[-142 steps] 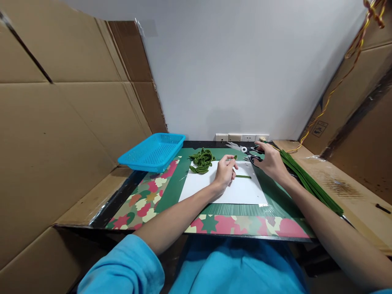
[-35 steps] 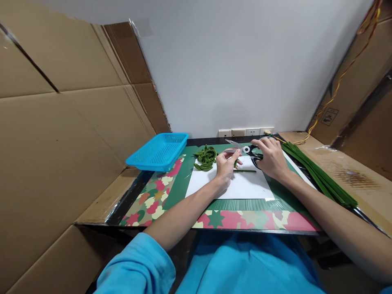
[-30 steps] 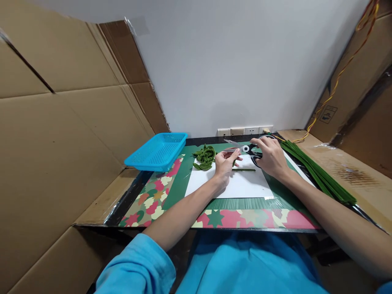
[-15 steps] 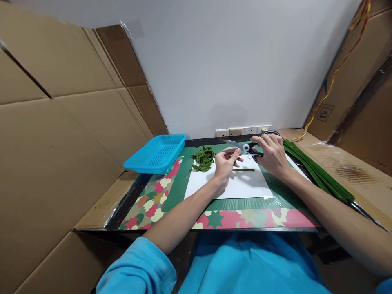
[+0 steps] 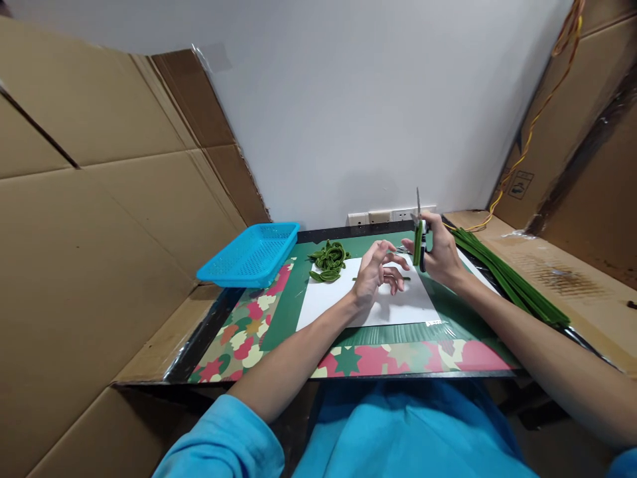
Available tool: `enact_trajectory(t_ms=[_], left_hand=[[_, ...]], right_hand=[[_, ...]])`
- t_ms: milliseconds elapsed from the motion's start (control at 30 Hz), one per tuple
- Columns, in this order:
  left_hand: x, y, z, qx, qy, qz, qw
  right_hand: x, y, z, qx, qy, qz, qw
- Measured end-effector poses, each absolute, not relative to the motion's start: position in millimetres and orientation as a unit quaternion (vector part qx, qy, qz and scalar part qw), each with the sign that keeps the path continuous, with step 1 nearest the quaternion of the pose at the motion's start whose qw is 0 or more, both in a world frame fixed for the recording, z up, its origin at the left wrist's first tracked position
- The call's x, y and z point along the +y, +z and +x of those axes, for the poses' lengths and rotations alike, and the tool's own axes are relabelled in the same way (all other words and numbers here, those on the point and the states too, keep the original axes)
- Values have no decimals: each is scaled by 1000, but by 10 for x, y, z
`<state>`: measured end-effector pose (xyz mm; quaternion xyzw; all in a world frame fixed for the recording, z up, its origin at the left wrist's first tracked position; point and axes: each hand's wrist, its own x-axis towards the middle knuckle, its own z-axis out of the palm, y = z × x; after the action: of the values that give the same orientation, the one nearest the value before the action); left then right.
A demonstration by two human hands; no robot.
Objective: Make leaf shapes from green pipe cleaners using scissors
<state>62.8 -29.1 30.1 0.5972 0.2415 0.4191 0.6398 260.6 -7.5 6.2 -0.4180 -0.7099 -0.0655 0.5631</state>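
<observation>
My right hand (image 5: pixel 438 251) holds black-handled scissors (image 5: pixel 423 245), whose blades point up. Beside the scissors, at the same hand, is a short upright green strip (image 5: pixel 417 244). My left hand (image 5: pixel 377 273) is over the white sheet (image 5: pixel 333 305), its fingers apart and curved, with nothing seen in them. A thin green piece (image 5: pixel 407 279) lies on the sheet, partly hidden behind my left hand. Curled green pieces (image 5: pixel 329 259) are heaped at the sheet's back left corner.
A blue perforated basket (image 5: pixel 251 255) stands at the table's left. Long green stems (image 5: pixel 512 279) lie in a bundle along the right side. Wall sockets (image 5: pixel 379 217) are behind the table, and cardboard (image 5: pixel 99 252) rises at the left.
The scissors have turned from lying leftward to upright in my right hand, and a green strip now shows beside them. My left hand's fingers have opened from a pinch.
</observation>
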Motion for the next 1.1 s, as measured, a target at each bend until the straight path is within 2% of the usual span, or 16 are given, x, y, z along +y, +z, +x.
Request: enact_trajectory(t_ms=[333, 567, 1100], left_hand=[[-489, 332, 789, 197, 392, 667, 602], [-645, 508, 1000, 198, 435, 625, 617], [-842, 482, 1105, 211, 477, 610, 597]], right_hand=[[-106, -15, 2599, -758, 20, -369, 538], [-114, 41, 2600, -755, 20, -361, 546], [-159, 41, 2582, -732, 10, -373, 570]])
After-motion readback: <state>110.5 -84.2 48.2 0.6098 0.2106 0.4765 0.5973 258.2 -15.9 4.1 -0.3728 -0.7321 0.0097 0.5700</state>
